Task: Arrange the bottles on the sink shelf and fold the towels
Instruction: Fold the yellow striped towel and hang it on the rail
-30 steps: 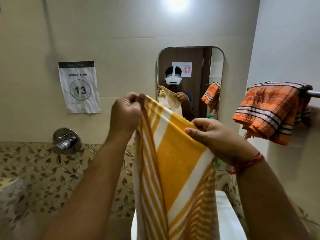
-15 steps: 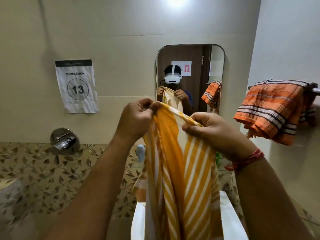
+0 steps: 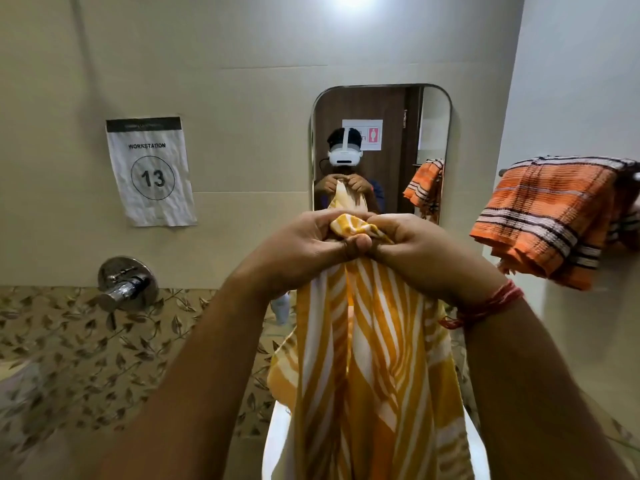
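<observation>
A yellow towel with white stripes (image 3: 367, 368) hangs straight down in front of me over the white sink (image 3: 277, 441). My left hand (image 3: 298, 247) and my right hand (image 3: 415, 251) touch each other at chest height, both pinching the towel's top corners together. An orange striped towel (image 3: 547, 216) lies folded over the rail on the right wall. A small pale bottle (image 3: 281, 308) peeks out behind my left forearm, near the back wall; the rest of the sink shelf is hidden by the towel.
The mirror (image 3: 381, 109) faces me on the back wall. A paper sign reading 13 (image 3: 150, 171) hangs to its left. A chrome tap valve (image 3: 124, 285) juts from the wall at lower left, above leaf-patterned tiles (image 3: 86, 351).
My hands were apart, stretching the towel's top edge. They have come together, and the towel now hangs doubled and narrower.
</observation>
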{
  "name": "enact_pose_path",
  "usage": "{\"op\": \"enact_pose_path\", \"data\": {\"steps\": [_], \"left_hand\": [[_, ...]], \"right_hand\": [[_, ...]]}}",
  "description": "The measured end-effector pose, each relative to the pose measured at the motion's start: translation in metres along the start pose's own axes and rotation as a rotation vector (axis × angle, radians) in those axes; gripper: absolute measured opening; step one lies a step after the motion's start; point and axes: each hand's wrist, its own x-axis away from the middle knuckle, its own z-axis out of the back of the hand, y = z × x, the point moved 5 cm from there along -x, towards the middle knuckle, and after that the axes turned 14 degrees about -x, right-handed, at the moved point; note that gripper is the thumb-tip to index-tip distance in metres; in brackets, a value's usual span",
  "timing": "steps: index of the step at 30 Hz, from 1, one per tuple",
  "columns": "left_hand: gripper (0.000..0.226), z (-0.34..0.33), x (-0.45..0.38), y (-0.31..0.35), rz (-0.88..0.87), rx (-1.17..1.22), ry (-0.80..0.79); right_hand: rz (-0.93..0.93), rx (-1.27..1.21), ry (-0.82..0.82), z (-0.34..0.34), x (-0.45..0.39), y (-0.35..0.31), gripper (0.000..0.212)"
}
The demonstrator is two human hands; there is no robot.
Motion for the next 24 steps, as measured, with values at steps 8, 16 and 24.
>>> {"op": "enact_pose_path", "data": {"steps": [8, 16, 24], "left_hand": [[0.032, 0.052, 0.013, -0.033, 0.182, -0.149, 0.686], [0.068, 0.024, 0.009, -0.024, 0.168, -0.07, 0.116], [0.022, 0.019, 0.008, -0.003, 0.078, -0.272, 0.39]], "right_hand": [[0.029, -0.045, 0.13, 0.018, 0.019, 0.018, 0.008], [-0.031, -0.057, 0.146, 0.008, 0.007, 0.019, 0.01], [0.105, 0.221, 0.239, -0.001, 0.007, -0.003, 0.015]]}}
